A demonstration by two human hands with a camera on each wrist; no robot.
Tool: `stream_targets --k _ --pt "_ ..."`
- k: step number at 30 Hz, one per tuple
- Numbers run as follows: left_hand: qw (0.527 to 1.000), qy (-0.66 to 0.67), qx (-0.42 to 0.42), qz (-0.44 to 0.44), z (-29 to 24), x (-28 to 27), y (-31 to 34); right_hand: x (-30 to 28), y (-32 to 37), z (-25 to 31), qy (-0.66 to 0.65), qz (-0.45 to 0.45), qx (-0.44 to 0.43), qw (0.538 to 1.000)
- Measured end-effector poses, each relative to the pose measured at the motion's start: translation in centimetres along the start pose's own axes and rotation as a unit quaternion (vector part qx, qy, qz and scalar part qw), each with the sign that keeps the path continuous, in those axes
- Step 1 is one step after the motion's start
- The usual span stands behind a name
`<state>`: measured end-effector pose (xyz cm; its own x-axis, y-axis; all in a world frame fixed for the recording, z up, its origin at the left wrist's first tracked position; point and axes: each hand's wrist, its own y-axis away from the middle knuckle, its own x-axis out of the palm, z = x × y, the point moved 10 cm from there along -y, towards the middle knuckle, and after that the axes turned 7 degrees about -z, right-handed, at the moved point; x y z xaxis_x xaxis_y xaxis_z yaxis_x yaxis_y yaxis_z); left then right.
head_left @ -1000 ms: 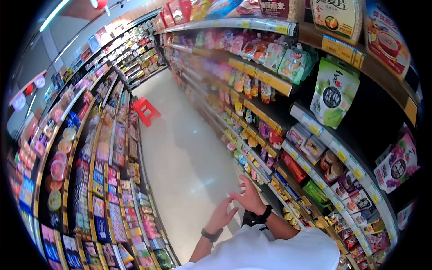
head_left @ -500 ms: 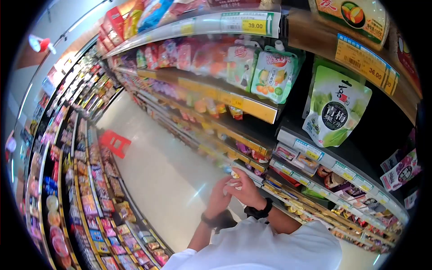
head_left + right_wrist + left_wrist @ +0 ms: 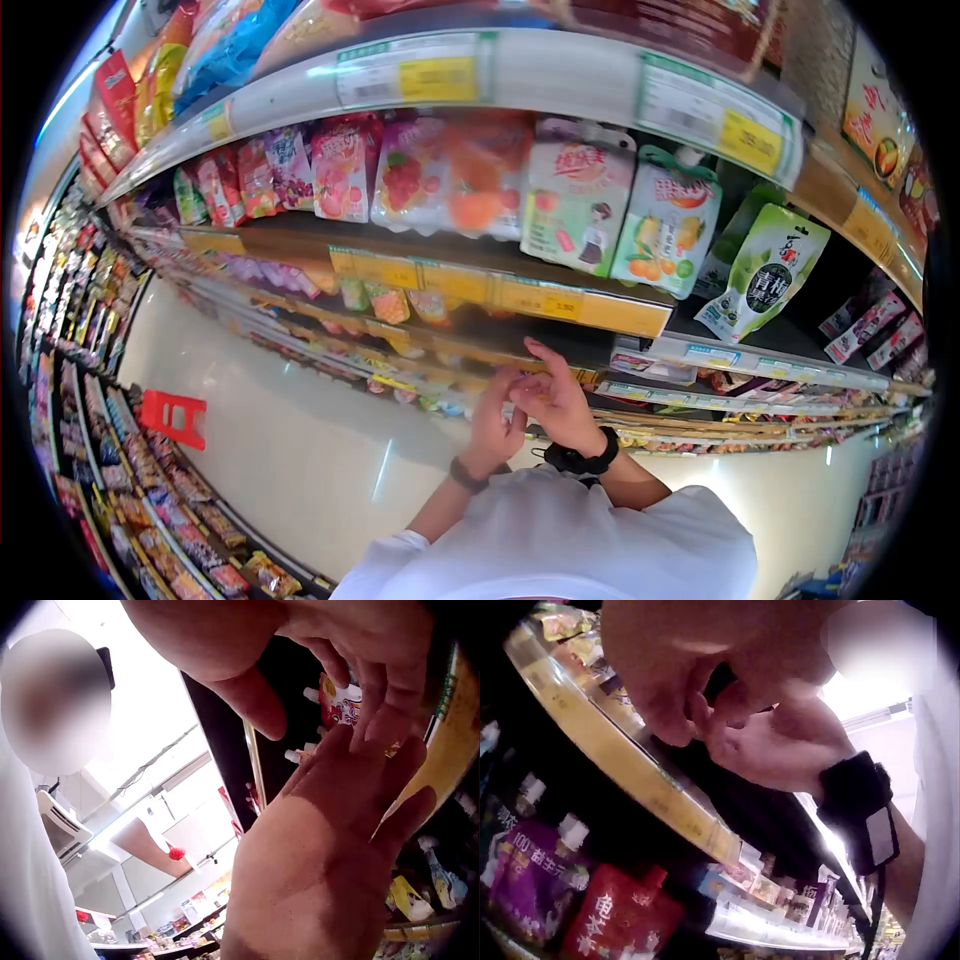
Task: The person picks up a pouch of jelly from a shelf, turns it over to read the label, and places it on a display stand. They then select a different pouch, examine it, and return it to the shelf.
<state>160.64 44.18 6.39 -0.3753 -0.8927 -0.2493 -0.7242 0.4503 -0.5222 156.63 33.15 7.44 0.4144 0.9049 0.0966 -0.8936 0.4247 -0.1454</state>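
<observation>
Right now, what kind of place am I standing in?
Likely a supermarket snack aisle: long shelves with yellow price-label strips, hanging rows of colourful spouted pouches, and a red plastic stool on the floor.

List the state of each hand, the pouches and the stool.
Left hand: fingers loosely bent, touching the right hand.
Right hand: open, one finger extended.
Green pouch: leaning on its shelf.
Purple pouch: capped.
Red pouch: capped.
Red stool: on the floor.

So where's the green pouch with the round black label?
Head view, right side: the green pouch sits just right of the orange-print pouch, up-right of the right hand.
</observation>
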Motion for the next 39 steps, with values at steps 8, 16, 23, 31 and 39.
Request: stream_targets --k 8,16,23,31,39 --pt "0.994 0.065 0.066 0.054 -0.8 -4.1 -7.0 1.8 -6.9 -0.5 0.046 -0.08 0.047 0.995" --pt "0.969 0.211 -0.039 0.12 1.5 -3.6 -9.5 3.0 -7.8 2.7 0.139 -0.2 -0.048 0.969" --pt "0.957 0.261 0.021 0.127 1.5 -2.8 -10.6 4.7 -8.1 2.4 0.181 -0.18 0.018 0.967" --pt "0.927 0.299 -0.099 0.205 4.5 -1.3 -6.5 5.8 -5.7 6.0 0.303 -0.214 -0.069 0.926" --pt "0.941 0.311 0.054 0.119 0.5 0.4 -2.1 3.8 0.2 7.7 0.348 -0.198 -0.15 0.904"
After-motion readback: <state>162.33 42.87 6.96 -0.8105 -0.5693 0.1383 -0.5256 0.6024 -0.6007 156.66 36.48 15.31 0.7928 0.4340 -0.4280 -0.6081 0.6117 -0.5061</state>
